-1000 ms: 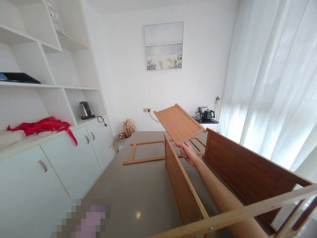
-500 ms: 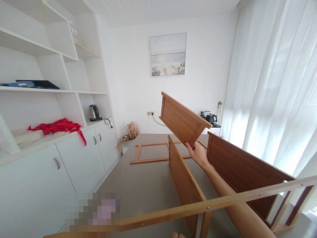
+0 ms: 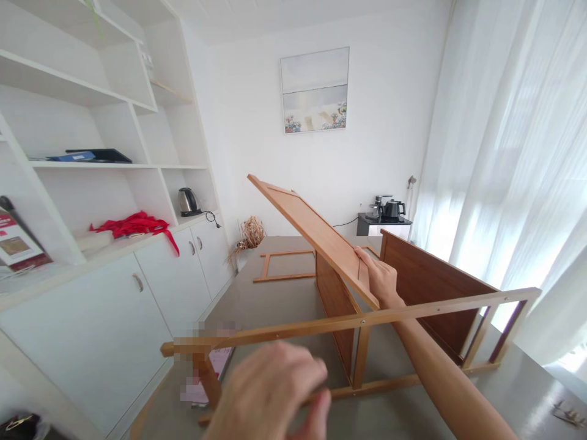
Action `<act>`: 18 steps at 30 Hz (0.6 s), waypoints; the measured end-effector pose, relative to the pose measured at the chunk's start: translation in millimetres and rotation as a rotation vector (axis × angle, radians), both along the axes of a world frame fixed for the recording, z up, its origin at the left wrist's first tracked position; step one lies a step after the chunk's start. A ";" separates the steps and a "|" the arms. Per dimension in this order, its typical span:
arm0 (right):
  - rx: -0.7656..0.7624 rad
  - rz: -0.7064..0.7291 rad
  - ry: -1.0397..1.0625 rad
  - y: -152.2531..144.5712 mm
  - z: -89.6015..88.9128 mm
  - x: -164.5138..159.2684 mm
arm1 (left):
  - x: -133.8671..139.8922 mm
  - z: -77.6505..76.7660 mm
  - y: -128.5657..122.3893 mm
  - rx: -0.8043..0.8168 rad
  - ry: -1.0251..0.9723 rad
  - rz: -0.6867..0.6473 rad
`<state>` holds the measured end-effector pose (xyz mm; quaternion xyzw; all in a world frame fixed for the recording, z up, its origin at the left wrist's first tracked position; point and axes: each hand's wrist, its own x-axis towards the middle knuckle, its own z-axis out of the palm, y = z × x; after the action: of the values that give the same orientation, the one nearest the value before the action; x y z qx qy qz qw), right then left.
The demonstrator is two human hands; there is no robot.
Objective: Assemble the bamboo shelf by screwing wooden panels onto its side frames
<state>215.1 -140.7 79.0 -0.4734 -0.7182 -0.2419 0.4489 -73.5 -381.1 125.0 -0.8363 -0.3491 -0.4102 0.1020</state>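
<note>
Right hand (image 3: 381, 278), as the head camera is showing it, is clamping on the near end of a loose panel (image 3: 312, 229), which is slanting above the desk (image 3: 261, 311) with its far left end rising higher. Its forearm is passing through the near frame (image 3: 312, 324), below the upper bar. Left hand (image 3: 275, 385) is hovering in front of that frame, its thumb and fingers curling toward each other; whether they are gripping anything, I cannot tell. Beneath the loose panel, a middle panel (image 3: 334, 299) is standing on edge and running back from the near frame; whether the two panels are touching is not showing clearly. Farther right, another upright panel (image 3: 426, 287) is standing on the desk. On the far side, a flat frame (image 3: 287, 278) is lying on the desk, while several small metal pieces (image 3: 568, 414) are lying at the near right.
</note>
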 end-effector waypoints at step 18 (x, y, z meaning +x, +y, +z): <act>-0.187 -0.128 0.124 -85.1 -32.8 6.9 | -30.6 109.2 93.5 -0.127 0.093 0.336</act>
<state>222.0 -225.8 46.2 -0.5723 -0.6768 -0.1724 0.4297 -104.1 -287.6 234.2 -0.7890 -0.5041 -0.3254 0.1324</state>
